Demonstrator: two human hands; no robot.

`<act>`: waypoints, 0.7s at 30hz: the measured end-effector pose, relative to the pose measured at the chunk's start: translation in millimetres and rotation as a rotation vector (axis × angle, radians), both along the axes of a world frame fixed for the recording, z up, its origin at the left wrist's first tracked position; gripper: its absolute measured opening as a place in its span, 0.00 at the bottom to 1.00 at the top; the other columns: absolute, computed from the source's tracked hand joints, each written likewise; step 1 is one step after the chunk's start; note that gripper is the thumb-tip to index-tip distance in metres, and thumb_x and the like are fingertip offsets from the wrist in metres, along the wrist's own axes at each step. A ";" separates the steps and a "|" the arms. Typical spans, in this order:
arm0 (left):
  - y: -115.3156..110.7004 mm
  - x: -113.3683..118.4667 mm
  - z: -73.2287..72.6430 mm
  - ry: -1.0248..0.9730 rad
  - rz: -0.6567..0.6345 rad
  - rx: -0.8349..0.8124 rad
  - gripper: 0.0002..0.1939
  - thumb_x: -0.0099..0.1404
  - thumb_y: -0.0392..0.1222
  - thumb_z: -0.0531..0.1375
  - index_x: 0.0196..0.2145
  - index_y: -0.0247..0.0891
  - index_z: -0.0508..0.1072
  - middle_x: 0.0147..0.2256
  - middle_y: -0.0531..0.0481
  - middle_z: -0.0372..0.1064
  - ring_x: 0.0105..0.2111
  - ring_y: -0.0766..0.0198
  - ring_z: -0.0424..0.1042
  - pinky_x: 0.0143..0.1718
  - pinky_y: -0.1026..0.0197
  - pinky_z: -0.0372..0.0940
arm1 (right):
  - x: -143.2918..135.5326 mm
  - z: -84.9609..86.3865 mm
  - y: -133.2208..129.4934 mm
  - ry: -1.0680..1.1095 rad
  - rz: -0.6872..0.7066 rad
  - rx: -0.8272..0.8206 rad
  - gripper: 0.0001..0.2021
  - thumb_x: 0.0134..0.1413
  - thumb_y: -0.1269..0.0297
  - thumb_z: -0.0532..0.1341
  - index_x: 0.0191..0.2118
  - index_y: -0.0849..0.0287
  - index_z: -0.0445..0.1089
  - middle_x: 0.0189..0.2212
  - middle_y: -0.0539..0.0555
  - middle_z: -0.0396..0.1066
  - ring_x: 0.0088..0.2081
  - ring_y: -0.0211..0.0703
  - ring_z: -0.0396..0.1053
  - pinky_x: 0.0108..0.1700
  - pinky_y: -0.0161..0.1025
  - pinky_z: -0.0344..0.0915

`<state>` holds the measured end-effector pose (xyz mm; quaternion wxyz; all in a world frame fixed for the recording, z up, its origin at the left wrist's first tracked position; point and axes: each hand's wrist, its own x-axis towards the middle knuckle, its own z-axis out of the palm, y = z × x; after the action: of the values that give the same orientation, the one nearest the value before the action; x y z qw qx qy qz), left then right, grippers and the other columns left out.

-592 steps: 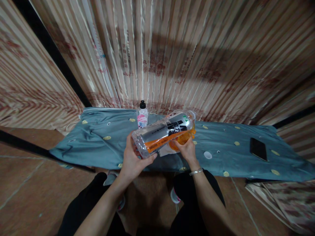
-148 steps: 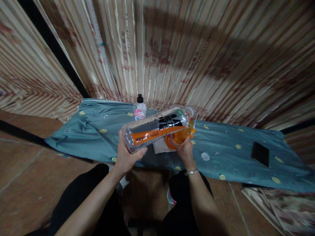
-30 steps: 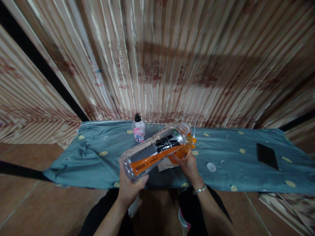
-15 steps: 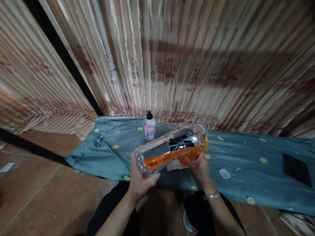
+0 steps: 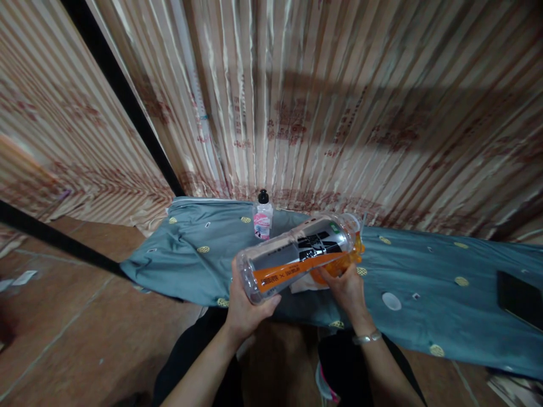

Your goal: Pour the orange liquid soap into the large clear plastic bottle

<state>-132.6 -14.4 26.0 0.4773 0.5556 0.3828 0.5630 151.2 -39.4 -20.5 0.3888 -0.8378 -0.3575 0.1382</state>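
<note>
A large clear bottle (image 5: 297, 254) with a silver, black and orange label lies tilted in the air, its mouth end up to the right. My left hand (image 5: 250, 305) is wrapped round its base end. Beneath the mouth end, my right hand (image 5: 348, 291) is closed on an orange object (image 5: 335, 267), partly hidden by the bottle and fingers. Something white (image 5: 307, 284), perhaps cloth or paper, lies below them. Behind the bottle, a small clear bottle (image 5: 263, 217) with a black cap and pink label stands upright on the teal patterned cloth (image 5: 212, 271).
A round white disc (image 5: 391, 301) lies on the cloth right of my right hand. Farther right is a flat black item (image 5: 520, 297). A pleated curtain (image 5: 297, 113) hangs behind, and dark poles (image 5: 123, 102) slant at the left.
The whole view has shifted slightly, with the scene sitting a little farther right. Both hands keep their holds and the large bottle keeps nearly the same tilt.
</note>
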 end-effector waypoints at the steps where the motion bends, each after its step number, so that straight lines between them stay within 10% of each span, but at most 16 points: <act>1: -0.2 -0.2 0.5 0.001 0.007 -0.002 0.56 0.52 0.68 0.83 0.69 0.40 0.70 0.56 0.34 0.84 0.59 0.30 0.88 0.67 0.31 0.80 | 0.1 0.3 0.0 0.003 -0.002 0.000 0.58 0.41 0.28 0.77 0.69 0.66 0.72 0.48 0.76 0.89 0.50 0.80 0.90 0.48 0.61 0.85; 21: -0.6 1.6 1.0 -0.016 -0.012 -0.008 0.54 0.53 0.68 0.83 0.68 0.42 0.71 0.55 0.36 0.85 0.58 0.32 0.88 0.65 0.34 0.82 | 4.4 -9.2 2.1 -0.036 -0.014 -0.041 0.52 0.39 0.26 0.75 0.62 0.62 0.72 0.43 0.74 0.88 0.48 0.80 0.88 0.48 0.61 0.83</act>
<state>-131.1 -15.0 27.0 0.4862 0.5512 0.3778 0.5630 155.6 -37.3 -29.6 0.3660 -0.8505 -0.3557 0.1275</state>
